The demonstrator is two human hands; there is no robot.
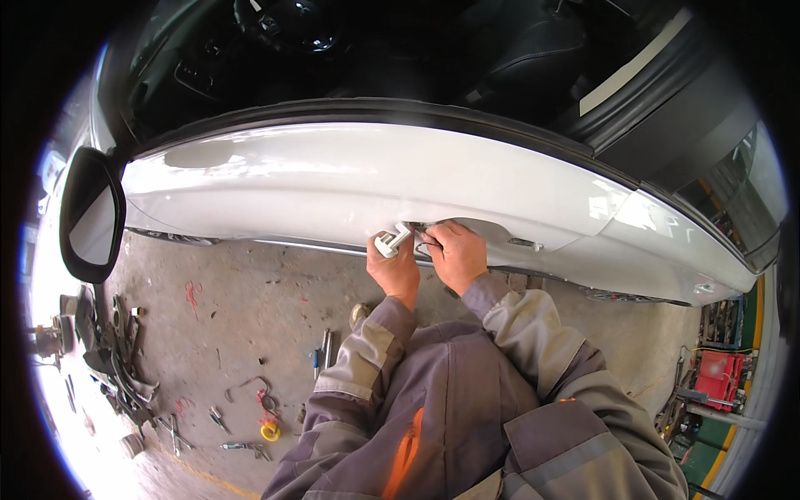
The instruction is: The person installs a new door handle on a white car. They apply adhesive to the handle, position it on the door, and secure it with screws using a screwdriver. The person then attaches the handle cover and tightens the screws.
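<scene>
The left hand (393,268) is gripping a white door handle (392,242), with the fingers closed around its lower end. The right hand (454,252) is pressing against the handle recess (479,227) just beside it, with the fingers curled together on a small part; what that part is cannot be told. The two hands are touching each other.

The handle is standing tilted and partly clear of the white car door (333,187), at mid-height of the panel and left of the recess. The panel is glossy and unmarked. A black side mirror (92,215) is projecting at the far left.

Below the door's lower edge, a concrete floor (250,308) is lying open. Hand tools (242,417) and a yellow ring (270,432) are lying scattered on it at lower left, well apart from the hands. A red tool cart (718,375) is standing at right.
</scene>
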